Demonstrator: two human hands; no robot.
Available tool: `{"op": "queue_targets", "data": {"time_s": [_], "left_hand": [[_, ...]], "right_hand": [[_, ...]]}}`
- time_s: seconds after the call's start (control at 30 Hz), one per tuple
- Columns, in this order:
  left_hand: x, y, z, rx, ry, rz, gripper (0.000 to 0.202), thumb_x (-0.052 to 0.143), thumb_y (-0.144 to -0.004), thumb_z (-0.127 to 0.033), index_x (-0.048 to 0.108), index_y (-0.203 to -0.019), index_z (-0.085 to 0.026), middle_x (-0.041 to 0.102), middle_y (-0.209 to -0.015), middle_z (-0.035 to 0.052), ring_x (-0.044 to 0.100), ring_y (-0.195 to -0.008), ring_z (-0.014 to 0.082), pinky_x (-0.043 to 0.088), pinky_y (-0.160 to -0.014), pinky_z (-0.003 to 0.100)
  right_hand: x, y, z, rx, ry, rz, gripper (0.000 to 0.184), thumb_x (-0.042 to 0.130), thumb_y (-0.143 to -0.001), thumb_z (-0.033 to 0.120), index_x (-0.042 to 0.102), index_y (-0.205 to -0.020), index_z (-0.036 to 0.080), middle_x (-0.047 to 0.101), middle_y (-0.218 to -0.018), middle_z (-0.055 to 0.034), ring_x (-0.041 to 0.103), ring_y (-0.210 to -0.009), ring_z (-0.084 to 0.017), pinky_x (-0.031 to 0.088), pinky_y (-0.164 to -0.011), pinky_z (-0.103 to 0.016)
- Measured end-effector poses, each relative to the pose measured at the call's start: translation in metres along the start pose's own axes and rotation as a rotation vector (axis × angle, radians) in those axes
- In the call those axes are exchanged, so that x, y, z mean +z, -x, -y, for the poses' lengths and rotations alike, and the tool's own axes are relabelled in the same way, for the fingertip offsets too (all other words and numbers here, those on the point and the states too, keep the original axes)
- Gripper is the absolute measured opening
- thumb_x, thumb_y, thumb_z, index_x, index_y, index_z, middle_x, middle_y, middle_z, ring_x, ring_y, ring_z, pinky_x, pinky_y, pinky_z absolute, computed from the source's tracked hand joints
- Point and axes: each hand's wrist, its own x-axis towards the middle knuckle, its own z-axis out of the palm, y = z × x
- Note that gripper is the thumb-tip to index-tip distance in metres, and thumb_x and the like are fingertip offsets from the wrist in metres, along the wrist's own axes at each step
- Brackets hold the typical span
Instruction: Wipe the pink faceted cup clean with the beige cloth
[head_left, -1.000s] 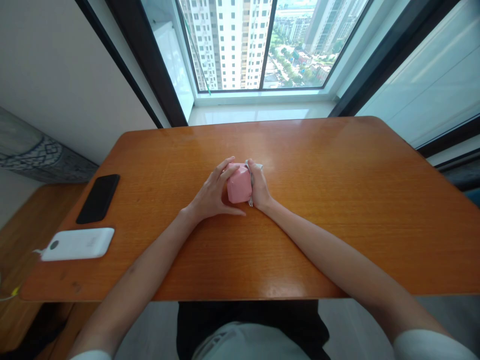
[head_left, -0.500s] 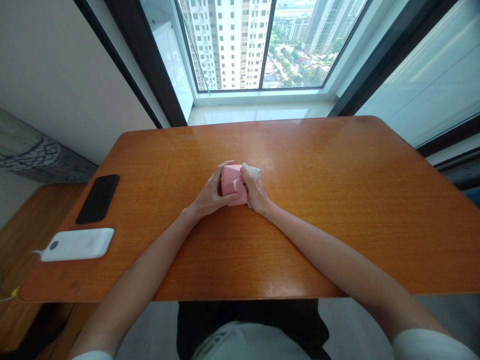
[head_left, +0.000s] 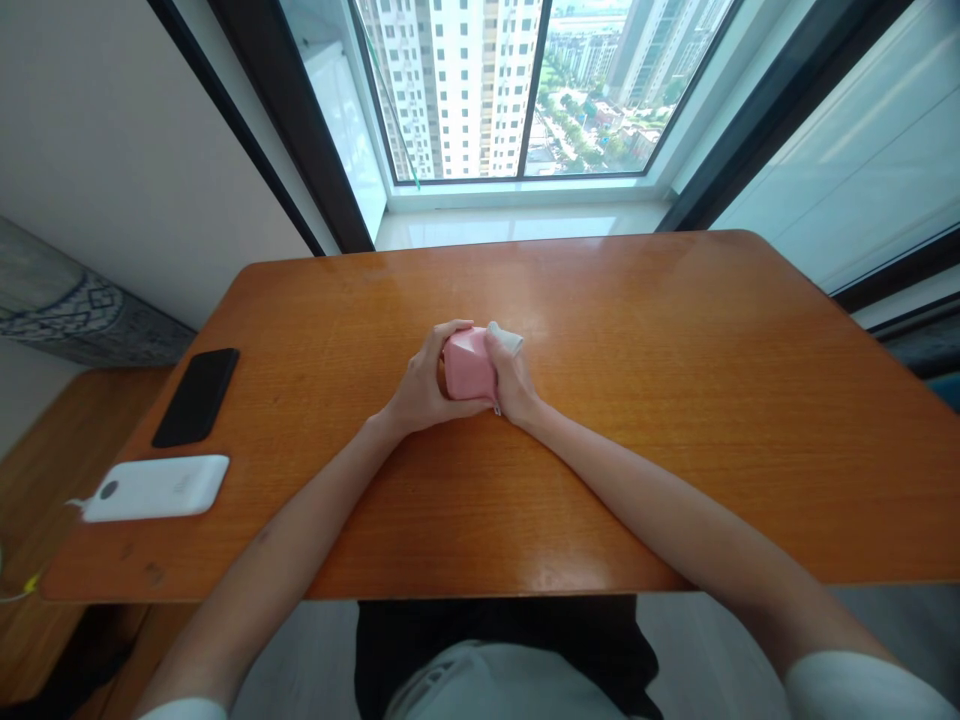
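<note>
Between my hands, over the middle of the wooden table [head_left: 645, 400], is a small pink box-like object [head_left: 470, 366] with rounded corners; its exact kind does not show. My left hand [head_left: 421, 393] is closed around its left side, fingers along the far edge and thumb along the near edge. My right hand [head_left: 514, 380] is closed on a white cloth or tissue [head_left: 507, 338], pressed against the right side of the pink object. Part of the cloth sticks out beyond my right thumb, and a small bit shows below. The right-hand fingers are mostly hidden.
A black phone [head_left: 196, 397] lies at the table's left side. Nearer to me is a white rounded device [head_left: 156, 489] with a cable at its left end. A wooden bench [head_left: 45, 480] stands left of the table, and a window [head_left: 525, 90] lies beyond the far edge.
The pink object has turned in my hands, so a smoother face now shows. My left thumb has shifted from its face to its near edge. The right hand keeps the cloth.
</note>
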Motion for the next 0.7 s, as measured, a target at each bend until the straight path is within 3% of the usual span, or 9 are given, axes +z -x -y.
{"op": "queue_targets", "data": {"time_s": [0.1,0.2,0.3,0.37,0.47,0.6,0.7], "left_hand": [[0.0,0.001,0.002,-0.168,0.138,0.037,0.095,0.09,-0.086,-0.075,0.055,-0.158,-0.025,0.071,-0.148,0.0145,0.076,-0.121,0.0304,0.064,-0.103,0.044],[0.001,0.003,0.007,-0.206,0.188,0.061,0.097,0.087,-0.089,-0.078,0.051,-0.162,-0.026,0.069,-0.152,0.0156,0.075,-0.124,0.0315,0.064,-0.106,0.046],[0.003,0.006,0.011,-0.125,0.124,0.048,0.112,0.089,-0.087,-0.077,0.037,-0.175,-0.031,0.055,-0.171,0.0193,0.067,-0.146,0.0382,0.059,-0.121,0.055],[0.004,0.007,0.012,-0.009,0.037,0.031,0.126,0.095,-0.081,-0.076,0.028,-0.179,-0.035,0.041,-0.182,0.0206,0.053,-0.163,0.0435,0.052,-0.131,0.062],[0.005,0.007,0.007,0.135,-0.098,0.052,0.128,0.101,-0.079,-0.07,0.028,-0.179,-0.038,0.03,-0.187,0.021,0.036,-0.175,0.0468,0.043,-0.138,0.07],[0.004,0.003,-0.001,0.152,-0.155,0.052,0.107,0.097,-0.089,-0.058,0.037,-0.174,-0.036,0.038,-0.182,0.0208,0.043,-0.172,0.043,0.047,-0.136,0.066],[0.002,0.0,-0.003,0.151,-0.112,0.016,0.102,0.101,-0.083,-0.059,0.049,-0.166,-0.033,0.052,-0.172,0.0194,0.052,-0.164,0.0421,0.054,-0.129,0.061]], "right_hand": [[0.0,0.003,0.004,-0.021,0.046,0.031,0.062,0.07,-0.094,0.085,0.071,-0.085,0.024,0.062,-0.081,-0.0003,0.054,-0.076,-0.018,0.047,-0.07,-0.033],[0.0,0.003,0.002,0.004,0.022,0.008,0.06,0.07,-0.096,0.083,0.068,-0.082,0.024,0.06,-0.078,0.0007,0.053,-0.073,-0.017,0.045,-0.068,-0.032],[0.0,0.0,-0.003,0.061,-0.059,-0.002,0.061,0.07,-0.096,0.084,0.068,-0.083,0.024,0.061,-0.077,0.0009,0.053,-0.071,-0.016,0.047,-0.067,-0.031],[0.0,-0.005,-0.006,0.102,-0.12,-0.018,0.064,0.069,-0.094,0.087,0.067,-0.082,0.024,0.062,-0.076,0.0006,0.054,-0.07,-0.016,0.047,-0.066,-0.03],[0.001,-0.011,-0.007,0.156,-0.218,-0.052,0.068,0.066,-0.092,0.091,0.066,-0.081,0.024,0.061,-0.074,0.0009,0.052,-0.065,-0.015,0.045,-0.061,-0.029],[0.001,-0.014,-0.004,0.178,-0.254,-0.042,0.071,0.064,-0.09,0.095,0.065,-0.079,0.025,0.06,-0.071,0.0008,0.05,-0.063,-0.015,0.042,-0.059,-0.03],[0.001,-0.011,-0.005,0.146,-0.202,-0.051,0.069,0.067,-0.09,0.093,0.064,-0.08,0.025,0.061,-0.073,0.001,0.052,-0.066,-0.016,0.044,-0.062,-0.03]]}}
